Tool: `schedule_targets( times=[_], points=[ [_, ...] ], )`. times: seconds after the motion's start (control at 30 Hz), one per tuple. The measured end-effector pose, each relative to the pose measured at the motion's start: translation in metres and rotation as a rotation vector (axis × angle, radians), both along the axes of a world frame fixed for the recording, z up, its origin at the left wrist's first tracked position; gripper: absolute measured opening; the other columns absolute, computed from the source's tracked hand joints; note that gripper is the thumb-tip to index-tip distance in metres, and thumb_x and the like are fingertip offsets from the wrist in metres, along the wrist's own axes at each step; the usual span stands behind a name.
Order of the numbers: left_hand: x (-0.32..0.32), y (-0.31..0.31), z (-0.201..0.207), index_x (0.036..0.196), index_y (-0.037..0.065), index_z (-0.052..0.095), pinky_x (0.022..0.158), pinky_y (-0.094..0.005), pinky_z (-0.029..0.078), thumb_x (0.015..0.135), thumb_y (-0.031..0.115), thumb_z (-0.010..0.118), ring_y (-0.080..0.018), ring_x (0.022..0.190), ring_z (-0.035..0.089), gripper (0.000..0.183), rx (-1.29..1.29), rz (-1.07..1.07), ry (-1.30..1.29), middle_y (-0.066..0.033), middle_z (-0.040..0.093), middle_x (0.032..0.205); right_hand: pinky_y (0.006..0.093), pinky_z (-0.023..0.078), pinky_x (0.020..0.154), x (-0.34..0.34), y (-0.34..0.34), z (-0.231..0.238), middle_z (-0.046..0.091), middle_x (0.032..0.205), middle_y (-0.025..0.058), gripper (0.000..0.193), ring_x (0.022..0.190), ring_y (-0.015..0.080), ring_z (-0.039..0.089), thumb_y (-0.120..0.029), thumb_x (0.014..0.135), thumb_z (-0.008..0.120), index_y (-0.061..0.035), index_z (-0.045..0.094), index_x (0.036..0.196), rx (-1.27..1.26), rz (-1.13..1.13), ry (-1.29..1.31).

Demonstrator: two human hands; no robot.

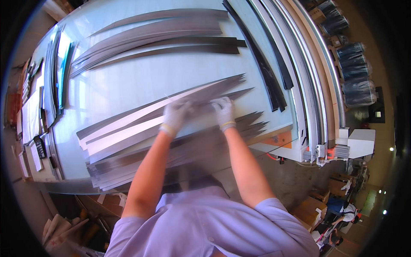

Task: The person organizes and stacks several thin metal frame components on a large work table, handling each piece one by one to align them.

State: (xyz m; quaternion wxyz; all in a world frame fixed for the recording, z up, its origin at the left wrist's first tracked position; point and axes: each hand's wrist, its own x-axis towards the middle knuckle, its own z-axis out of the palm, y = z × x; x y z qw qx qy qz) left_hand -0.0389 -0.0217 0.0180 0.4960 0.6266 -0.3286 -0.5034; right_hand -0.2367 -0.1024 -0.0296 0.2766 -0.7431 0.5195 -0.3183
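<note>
White knit gloves are covering both of your hands, and both are pressing down on the same long tapered strip, near the middle of the pale tabletop. Your left hand is closing its fingers over the strip's upper edge; your right hand is pinching it just beside, toward the pointed end. The strip's long axis is running from the tabletop's near left edge up toward the far right, crossing under both hands, so neither has to reach. Both forearms are extending straight out from the lower edge, nearly parallel. More dark strips are lying fanned toward the far edge, well apart, and a stack is sitting along the near edge.
</note>
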Motion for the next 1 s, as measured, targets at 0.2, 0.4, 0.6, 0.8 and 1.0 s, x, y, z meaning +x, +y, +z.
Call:
schedule_targets(
  times=[0.2, 0.4, 0.6, 0.8, 1.0],
  points=[
    [0.24, 0.28, 0.039, 0.107, 0.004, 0.068, 0.069, -0.0254, 0.047, 0.099, 0.024, 0.057, -0.0107, 0.074, 0.056, 0.025, 0.135, 0.523, -0.144, -0.002, 0.062, 0.084, 0.0372, 0.047, 0.085, -0.014, -0.012, -0.012, 0.07, 0.09, 0.0093, 0.008, 0.09, 0.0275, 0.063, -0.011, 0.079, 0.072, -0.0084, 0.075, 0.086, -0.09, -0.014, 0.108],
    [0.419, 0.769, 0.131, 0.122, 0.007, 0.063, 0.086, -0.0259, 0.048, 0.101, 0.018, 0.05, -0.0134, 0.098, 0.058, 0.028, 0.029, 1.725, -0.428, -0.0028, 0.062, 0.11, 0.039, 0.048, 0.089, 0.005, -0.008, -0.025, 0.07, 0.094, 0.0115, 0.011, 0.093, 0.0276, 0.063, -0.009, 0.082, 0.069, -0.0044, 0.074, 0.091, -0.018, -0.016, -0.017],
    [0.354, 0.741, 0.07, 0.126, 0.003, 0.062, 0.092, -0.0318, 0.051, 0.097, 0.016, 0.053, -0.0179, 0.104, 0.061, 0.033, 0.097, 1.215, -0.449, -0.0081, 0.066, 0.116, 0.0362, 0.053, 0.075, 0.039, 0.01, 0.013, 0.071, 0.088, 0.013, 0.016, 0.08, 0.024, 0.07, -0.01, 0.092, 0.06, -0.0035, 0.069, 0.104, -0.164, -0.265, 0.154],
    [0.296, 0.643, -0.049, 0.111, 0.003, 0.07, 0.069, -0.0283, 0.053, 0.097, 0.022, 0.057, -0.014, 0.074, 0.064, 0.026, 0.121, 1.425, -0.051, -0.0055, 0.068, 0.088, 0.0391, 0.05, 0.088, 0.127, 0.087, 0.036, 0.071, 0.103, 0.0123, 0.039, 0.098, 0.0272, 0.066, -0.004, 0.086, 0.064, -0.0138, 0.068, 0.124, -0.426, 0.342, 0.335],
    [0.253, 0.679, -0.153, 0.101, 0.006, 0.072, 0.052, -0.0289, 0.051, 0.097, 0.024, 0.058, -0.0143, 0.058, 0.062, 0.023, 0.435, 1.361, 0.203, -0.0032, 0.067, 0.074, 0.0448, 0.039, 0.105, 0.177, 0.128, 0.032, 0.057, 0.133, 0.0137, 0.06, 0.121, 0.0324, 0.053, -0.028, 0.082, 0.072, -0.0059, 0.054, 0.135, -0.484, 0.715, 0.651]
  ],
)
